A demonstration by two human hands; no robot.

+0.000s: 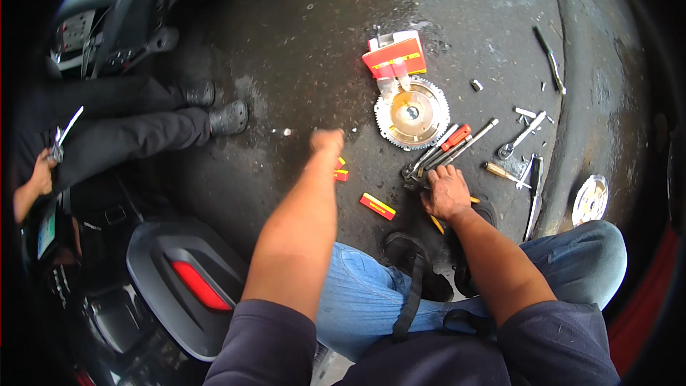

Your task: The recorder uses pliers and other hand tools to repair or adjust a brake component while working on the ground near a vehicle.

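Dark, damp floor (286,50) in the head view. Hands well apart. Left hand (327,141) curled near small red-and-yellow boxes (341,175); cannot tell whether it holds anything. Right hand (448,191) down beside a ratchet (409,171) and red-handled tool (457,137), grip unclear. Toothed metal disc (427,116) lies just beyond them, by a red-and-yellow carton (391,57).

Just beside your left hand (328,141), small red-and-yellow boxes (342,176) lie on the dark floor, partly covered by your forearm. Near your right hand's (449,193) fingers, a steel ratchet (409,171), a red-handled tool (456,138) and a long steel bar (480,135) lie bunched, slanting up and rightward; you hide their near ends.
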